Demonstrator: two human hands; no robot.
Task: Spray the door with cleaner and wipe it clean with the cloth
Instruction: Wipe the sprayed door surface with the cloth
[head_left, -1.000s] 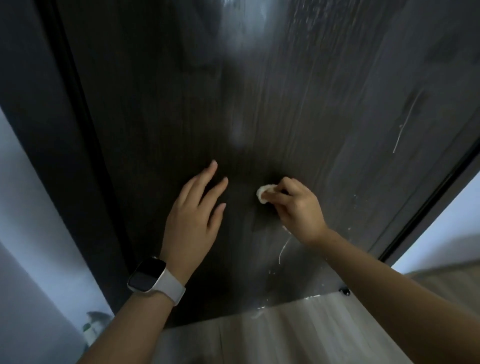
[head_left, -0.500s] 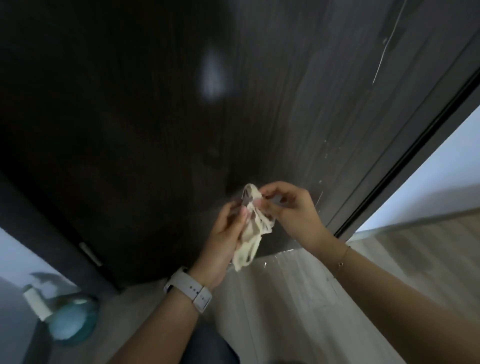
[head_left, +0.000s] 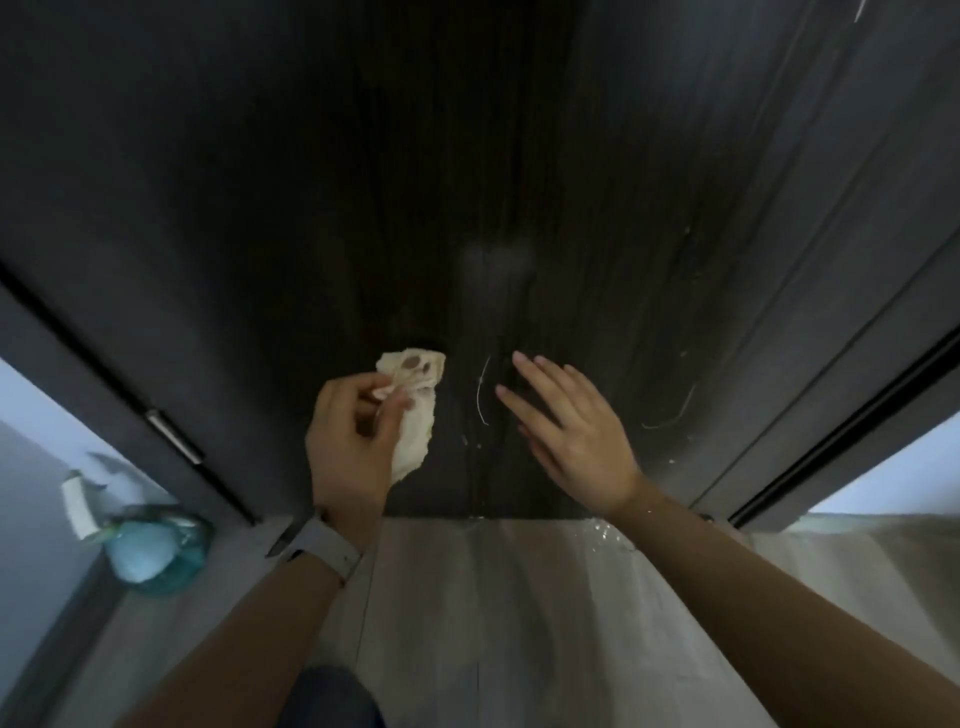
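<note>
Down at the far left the spray bottle (head_left: 148, 545) stands on the floor (head_left: 519, 597) beside the door frame, in nobody's hand, so the spraying looks to be done for this stretch. Next along, the left hand (head_left: 350, 441) pinches the cloth (head_left: 413, 410) between thumb and curled fingers, its grip closed on the upper part while the rest hangs loose just in front of the lower door (head_left: 467, 182); brownish spots on the cloth suggest it has lifted dirt. To the right, thin pale streaks and small droplets show on the dark panel, so wiping seems unfinished there. The right hand (head_left: 571, 431) has straight, spread fingers at the door and holds nothing; whether it touches the surface I cannot tell. Droplets glisten on the floor near the door's bottom edge
</note>
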